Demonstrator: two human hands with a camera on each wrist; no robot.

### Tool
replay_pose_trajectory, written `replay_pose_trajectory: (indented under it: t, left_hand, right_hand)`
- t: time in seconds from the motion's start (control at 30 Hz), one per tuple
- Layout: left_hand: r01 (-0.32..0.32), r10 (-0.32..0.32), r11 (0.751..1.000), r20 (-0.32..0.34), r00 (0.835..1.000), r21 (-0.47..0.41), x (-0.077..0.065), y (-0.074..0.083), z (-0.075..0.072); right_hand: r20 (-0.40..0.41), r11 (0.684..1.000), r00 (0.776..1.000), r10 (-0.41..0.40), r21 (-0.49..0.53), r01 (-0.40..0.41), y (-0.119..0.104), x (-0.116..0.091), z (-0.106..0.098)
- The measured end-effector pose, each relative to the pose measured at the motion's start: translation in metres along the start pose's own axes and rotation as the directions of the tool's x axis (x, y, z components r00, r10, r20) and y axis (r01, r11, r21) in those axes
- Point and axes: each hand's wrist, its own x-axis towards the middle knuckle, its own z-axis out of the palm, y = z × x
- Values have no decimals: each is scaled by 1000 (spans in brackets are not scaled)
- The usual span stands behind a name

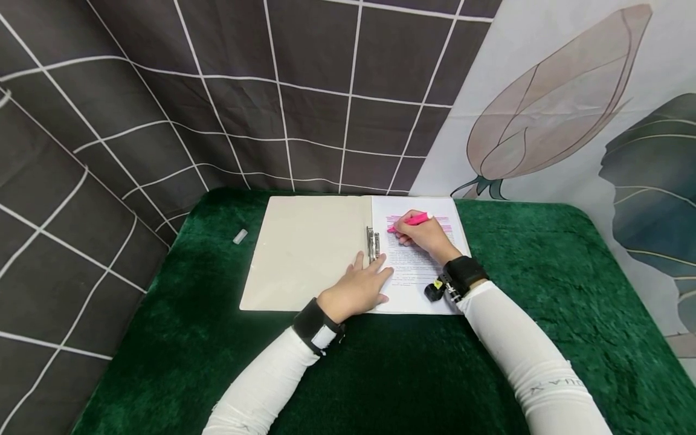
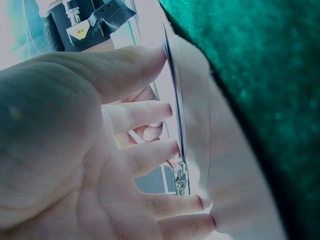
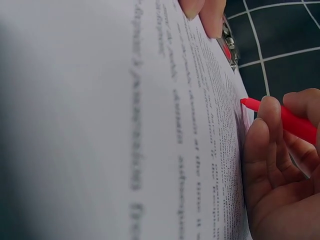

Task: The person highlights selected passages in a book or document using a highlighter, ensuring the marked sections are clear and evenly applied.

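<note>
An open clip folder [image 1: 304, 254] lies flat, with a printed sheet [image 1: 405, 275] on its right side. Pink highlighted lines run across the sheet's upper part. My right hand [image 1: 426, 234] pinches a pink highlighter [image 1: 417, 219], its tip at the left edge of the upper text lines. In the right wrist view the highlighter [image 3: 298, 124] sits between thumb and fingers, tip close to the paper. My left hand [image 1: 356, 289] rests with spread fingers across the folder's fold and the sheet's left edge, just below the metal clip [image 1: 373, 243].
A small whitish cap-like piece [image 1: 240, 236] lies on the green cloth [image 1: 206, 338] left of the folder. A dark grid-patterned curtain [image 1: 310, 115] hangs behind the table, with a white leaf-printed one [image 1: 549, 115] at right.
</note>
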Motion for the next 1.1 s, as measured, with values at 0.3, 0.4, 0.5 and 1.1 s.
replay_pose_trajectory:
  t: [0.3, 0.4, 0.5, 1.1]
  left_hand:
    - [-8, 8, 1000, -14, 1000, 9, 0, -2, 2]
    - [-7, 7, 1000, -16, 1000, 8, 1, -2, 3]
    - [-7, 7, 1000, -17, 1000, 11, 1, -2, 3]
    - [-3, 3, 1000, -19, 1000, 13, 2, -1, 4]
  right_hand:
    - [-1, 998, 1000, -27, -58, 27, 1, 0, 3]
    - [9, 998, 1000, -30, -51, 31, 1, 1, 3]
    - [13, 998, 999, -31, -53, 32, 2, 1, 3]
    - [-1, 996, 1000, -1, -85, 1, 4, 2, 1]
